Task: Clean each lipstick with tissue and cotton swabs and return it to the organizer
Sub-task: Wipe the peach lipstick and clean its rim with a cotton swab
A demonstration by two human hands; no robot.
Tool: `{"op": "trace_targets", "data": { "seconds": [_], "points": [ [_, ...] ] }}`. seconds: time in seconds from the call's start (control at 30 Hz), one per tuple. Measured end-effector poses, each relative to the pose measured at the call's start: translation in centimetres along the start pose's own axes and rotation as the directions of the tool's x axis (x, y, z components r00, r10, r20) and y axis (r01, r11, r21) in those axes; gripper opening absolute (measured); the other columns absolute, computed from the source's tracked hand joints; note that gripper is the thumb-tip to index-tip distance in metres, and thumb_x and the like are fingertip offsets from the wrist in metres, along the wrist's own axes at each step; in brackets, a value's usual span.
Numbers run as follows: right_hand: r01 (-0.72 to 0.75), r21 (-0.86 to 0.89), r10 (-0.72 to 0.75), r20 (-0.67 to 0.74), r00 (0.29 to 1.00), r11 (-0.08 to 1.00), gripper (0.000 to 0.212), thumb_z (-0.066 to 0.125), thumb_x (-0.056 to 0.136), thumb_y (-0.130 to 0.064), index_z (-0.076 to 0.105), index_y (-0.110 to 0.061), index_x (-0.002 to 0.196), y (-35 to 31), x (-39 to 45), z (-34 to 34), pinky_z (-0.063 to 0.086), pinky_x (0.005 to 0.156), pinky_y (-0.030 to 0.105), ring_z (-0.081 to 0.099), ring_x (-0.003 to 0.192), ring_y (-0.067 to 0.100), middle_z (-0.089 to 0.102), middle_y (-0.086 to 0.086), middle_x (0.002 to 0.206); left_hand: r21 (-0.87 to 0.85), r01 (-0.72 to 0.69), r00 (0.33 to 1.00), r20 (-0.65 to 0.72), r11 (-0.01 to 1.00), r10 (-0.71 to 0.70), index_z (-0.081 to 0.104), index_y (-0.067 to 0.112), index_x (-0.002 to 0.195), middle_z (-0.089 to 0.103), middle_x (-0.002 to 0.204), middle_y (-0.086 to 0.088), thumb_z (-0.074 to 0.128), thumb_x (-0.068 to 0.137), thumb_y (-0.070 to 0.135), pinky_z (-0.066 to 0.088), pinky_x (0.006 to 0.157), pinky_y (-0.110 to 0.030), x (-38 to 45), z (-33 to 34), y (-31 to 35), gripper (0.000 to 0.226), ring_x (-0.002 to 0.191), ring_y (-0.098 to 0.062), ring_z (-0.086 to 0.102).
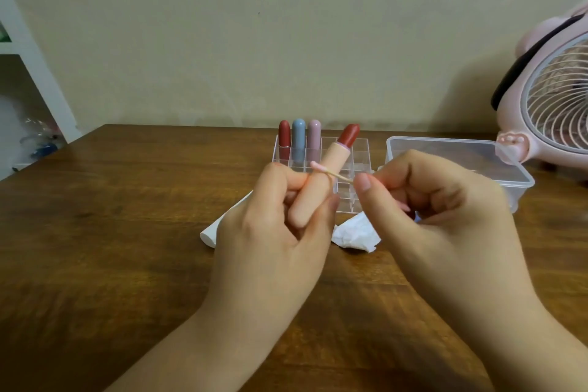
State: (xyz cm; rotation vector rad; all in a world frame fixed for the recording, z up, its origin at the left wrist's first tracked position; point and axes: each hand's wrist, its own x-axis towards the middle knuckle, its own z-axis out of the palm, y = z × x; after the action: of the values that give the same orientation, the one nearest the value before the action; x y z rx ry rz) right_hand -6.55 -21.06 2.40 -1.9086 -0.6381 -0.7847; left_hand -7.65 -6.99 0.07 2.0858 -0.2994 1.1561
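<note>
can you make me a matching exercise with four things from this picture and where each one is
Things:
1. cotton swab
2. open lipstick
3. crumpled tissue
4. blue lipstick

Places:
A. standing in the clear organizer, between a red and a pink one
B. lying on the wooden table in front of the organizer
C. pinched in the right hand
D. gripped in the left hand, tilted to the right

Pairs: 1-C, 2-D, 3-B, 4-A
</note>
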Motion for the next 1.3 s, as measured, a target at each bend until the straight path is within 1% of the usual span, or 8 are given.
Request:
{"op": "trace_targets", "data": {
  "seconds": [0.2,0.33,0.53,0.63,0.83,0.9,1.13,1.3],
  "points": [
    [0.042,-0.082,-0.04,0.031,0.999,0.996,0.022,0.061,0.084,-0.025,0.054,-0.018,0.064,-0.6,-0.3,0.6,0.028,0.046,0.007,0.038,0.044,0.007,0.049,-0.001,0.059,0.27,-0.185,0.979,-0.036,0.945,0.202,0.061,0.011,0.079,0.062,0.06,0.001,0.067,0.084,0.032,0.044,0.041,-0.031,-0.1,-0.2,-0.4,0.023,0.049,-0.017,0.058],
    [-0.067,0.04,0.064,0.082,0.995,0.997,0.02,0.066,0.082,-0.026,0.059,-0.019,0.065,-0.3,0.2,0.0,0.031,0.045,0.008,0.043,0.043,0.012,0.051,0.008,0.052,-0.066,0.061,0.996,0.066,0.996,-0.057,0.059,0.017,0.086,0.067,0.068,0.007,0.064,0.083,0.036,0.048,0.047,-0.027,0.3,-0.8,0.3,0.02,0.058,-0.01,0.062],
    [-0.365,0.308,0.31,0.215,0.926,0.878,0.026,0.059,0.071,-0.034,0.064,-0.008,0.069,0.7,1.2,-1.1,0.035,0.048,0.011,0.042,0.049,0.003,0.047,0.007,0.055,-0.485,0.396,0.896,0.389,0.78,-0.213,0.062,0.023,0.093,0.064,0.074,0.009,0.044,0.089,0.038,0.04,0.054,-0.008,0.7,-0.5,0.2,0.024,0.059,-0.004,0.056],
    [-0.4,0.297,0.342,0.229,0.911,0.867,0.028,0.058,0.071,-0.037,0.066,-0.01,0.072,1.3,1.3,-1.1,0.039,0.052,0.011,0.046,0.053,0.001,0.051,0.0,0.057,-0.544,0.485,0.851,0.474,0.685,-0.226,0.065,0.035,0.092,0.06,0.076,0.008,0.043,0.089,0.043,0.045,0.065,-0.019,0.7,-0.2,0.1,0.024,0.064,-0.007,0.056],
    [-0.43,0.318,0.358,0.261,0.897,0.845,0.025,0.058,0.073,-0.04,0.066,-0.017,0.07,1.8,1.3,-1.1,0.038,0.053,0.012,0.044,0.054,0.0,0.049,-0.007,0.056,-0.674,0.731,0.68,0.707,0.106,-0.195,0.071,0.013,0.096,0.052,0.068,-0.002,0.052,0.081,0.032,0.049,0.058,-0.03,0.9,0.1,0.0,0.031,0.054,-0.013,0.048],
    [-0.424,0.327,0.345,0.273,0.898,0.845,0.028,0.058,0.073,-0.041,0.065,-0.014,0.071,1.8,1.2,-1.0,0.036,0.052,0.013,0.041,0.054,0.002,0.046,-0.007,0.056,-0.655,0.756,0.644,0.746,-0.007,-0.171,0.064,0.008,0.1,0.051,0.067,-0.005,0.058,0.076,0.03,0.049,0.055,-0.032,1.0,0.1,0.0,0.033,0.053,-0.015,0.045],
    [-0.434,0.393,0.34,0.286,0.896,0.811,0.021,0.063,0.08,-0.04,0.065,-0.024,0.067,2.6,1.2,-0.7,0.039,0.065,0.023,0.041,0.054,0.002,0.047,-0.014,0.053,-0.59,0.797,0.589,0.807,-0.129,-0.047,0.058,0.007,0.103,0.049,0.066,-0.006,0.056,0.082,0.022,0.049,0.058,-0.034,1.0,-0.3,0.0,0.026,0.054,-0.016,0.045],
    [-0.447,0.397,0.349,0.297,0.889,0.802,0.022,0.058,0.074,-0.039,0.064,-0.019,0.068,2.2,1.2,-0.8,0.037,0.054,0.012,0.043,0.053,0.0,0.049,-0.013,0.054,-0.587,0.802,0.589,0.808,-0.112,-0.01,0.069,0.006,0.095,0.059,0.078,-0.009,0.063,0.084,0.027,0.052,0.065,-0.035,0.9,0.0,-0.8,0.024,0.067,-0.019,0.057]
  ]
}}
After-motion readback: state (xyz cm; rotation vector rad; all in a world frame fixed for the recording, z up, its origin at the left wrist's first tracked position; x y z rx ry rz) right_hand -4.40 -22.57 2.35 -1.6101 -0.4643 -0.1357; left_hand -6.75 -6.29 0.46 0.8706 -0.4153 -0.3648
